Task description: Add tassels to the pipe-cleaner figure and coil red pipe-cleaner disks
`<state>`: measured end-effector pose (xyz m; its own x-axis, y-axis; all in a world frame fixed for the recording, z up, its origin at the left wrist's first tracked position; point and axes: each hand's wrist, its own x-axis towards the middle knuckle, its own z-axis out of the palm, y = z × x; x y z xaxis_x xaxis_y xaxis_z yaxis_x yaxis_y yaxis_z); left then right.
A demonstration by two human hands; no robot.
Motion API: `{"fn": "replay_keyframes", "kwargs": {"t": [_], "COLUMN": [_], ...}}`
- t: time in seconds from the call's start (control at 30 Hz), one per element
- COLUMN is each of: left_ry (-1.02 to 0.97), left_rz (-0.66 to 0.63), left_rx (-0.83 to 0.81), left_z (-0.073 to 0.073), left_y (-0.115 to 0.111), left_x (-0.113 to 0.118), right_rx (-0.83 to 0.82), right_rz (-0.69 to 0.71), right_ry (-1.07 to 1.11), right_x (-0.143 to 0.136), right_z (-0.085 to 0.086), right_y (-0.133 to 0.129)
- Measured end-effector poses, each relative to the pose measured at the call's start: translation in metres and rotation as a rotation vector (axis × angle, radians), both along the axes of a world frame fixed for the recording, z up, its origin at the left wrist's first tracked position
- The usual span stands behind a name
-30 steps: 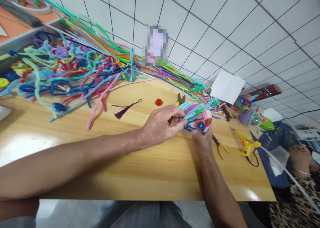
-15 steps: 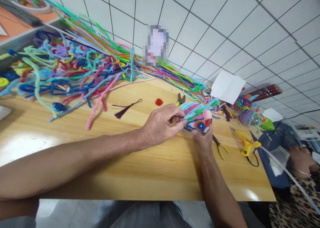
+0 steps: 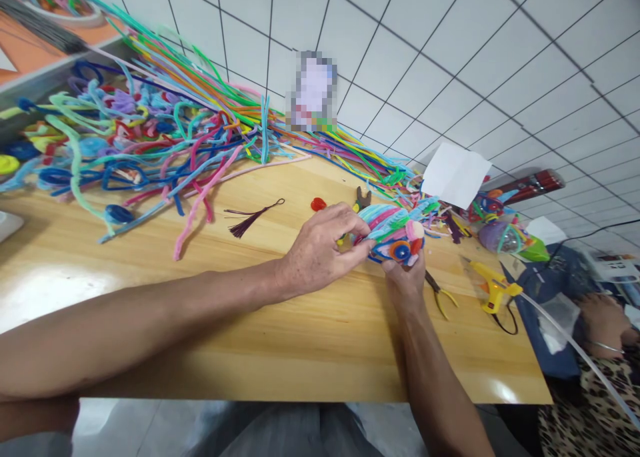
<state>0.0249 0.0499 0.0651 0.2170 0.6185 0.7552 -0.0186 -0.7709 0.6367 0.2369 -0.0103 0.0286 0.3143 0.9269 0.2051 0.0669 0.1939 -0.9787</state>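
Observation:
A colourful pipe-cleaner figure [image 3: 385,227] is held just above the table, with a round orange-and-blue eye facing me and green, pink and light-blue strands on top. My right hand [image 3: 407,280] grips it from below, the fingers mostly hidden behind it. At its left side, my left hand [image 3: 325,250] has thumb and forefinger closed on the edge of the strands. Behind my left hand lie a red heart-shaped piece [image 3: 318,205] and cutting pliers [image 3: 362,198], their handles partly covered. A dark purple tassel [image 3: 254,218] rests farther left.
Loose pipe cleaners [image 3: 165,150] heap across the back left. Yellow-handled pliers [image 3: 440,293] and a yellow glue gun [image 3: 495,289] lie to the right. A white paper [image 3: 455,175] leans near the tiled wall. Another person's hand [image 3: 603,320] is at the far right.
My left hand has shifted slightly at the figure's edge, and a bit of yellow now shows between its fingers. The figure and my right hand stay nearly still.

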Motion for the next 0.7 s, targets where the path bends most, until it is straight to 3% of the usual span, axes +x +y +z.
{"fn": "replay_keyframes", "kwargs": {"t": [0.7], "left_ry": [0.016], "left_rz": [0.005], "left_rx": [-0.012], "left_z": [-0.0006], "left_y": [0.0001], "left_x": [-0.0004], "right_rx": [-0.025], "right_rz": [-0.013], "right_ry": [-0.028], "right_x": [0.0022], "right_z": [-0.0038], "right_y": [-0.0014]}}
